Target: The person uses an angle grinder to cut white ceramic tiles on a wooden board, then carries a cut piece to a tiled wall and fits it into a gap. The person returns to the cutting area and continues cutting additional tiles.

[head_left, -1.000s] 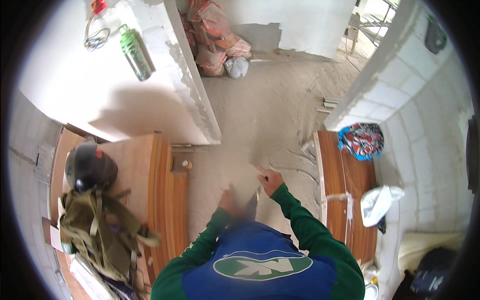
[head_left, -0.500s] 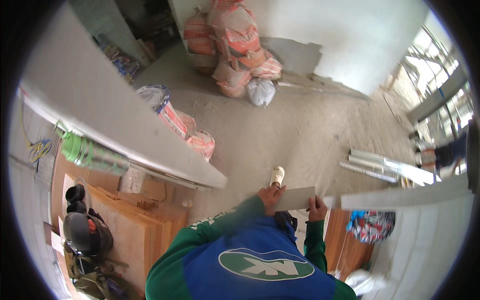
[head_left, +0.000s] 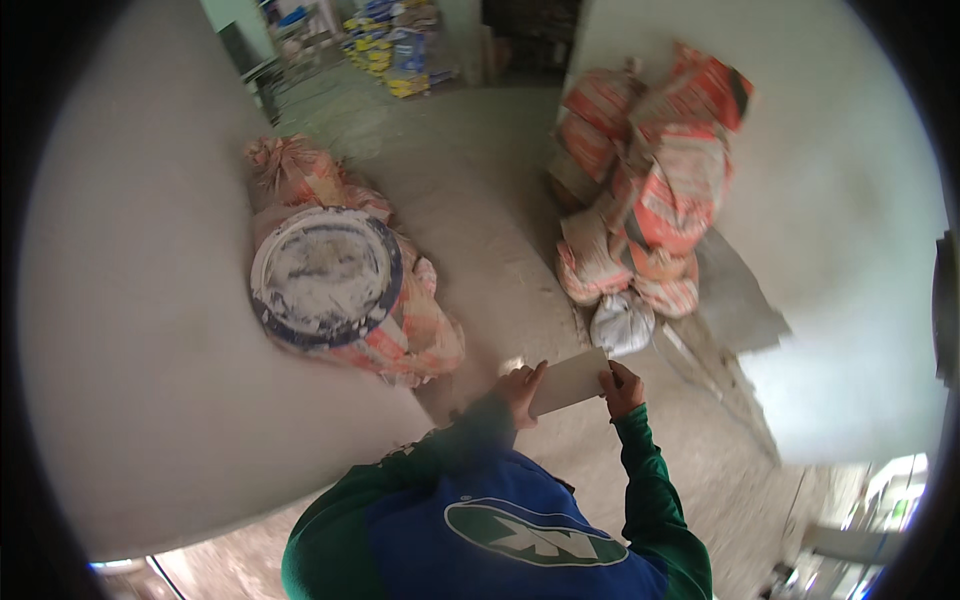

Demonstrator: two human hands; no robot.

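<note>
A flat, rectangular grey piece [head_left: 570, 384], like a cut of board or tile, spans my two hands in front of my chest. My left hand [head_left: 519, 392] is closed on its left end, thumb along the upper edge. At the other end, my right hand [head_left: 625, 388] pinches the corner. Something dark shows by the right fingers, too small to make out. The piece tilts slightly, its right end higher in the picture.
To the left, a round, dusty white tub top with a dark blue rim [head_left: 396, 262] stands among red-and-white sacks [head_left: 425, 340]. More sacks [head_left: 680, 200] are piled against the right wall, a white bag [head_left: 622, 323] at their foot. Blue and yellow packs [head_left: 400, 50] lie farther back.
My view has swung left and moved forward, bringing the tub and sacks closer. The boxes, helmet and green bottle have left view. Both hands keep hold of the grey piece.
</note>
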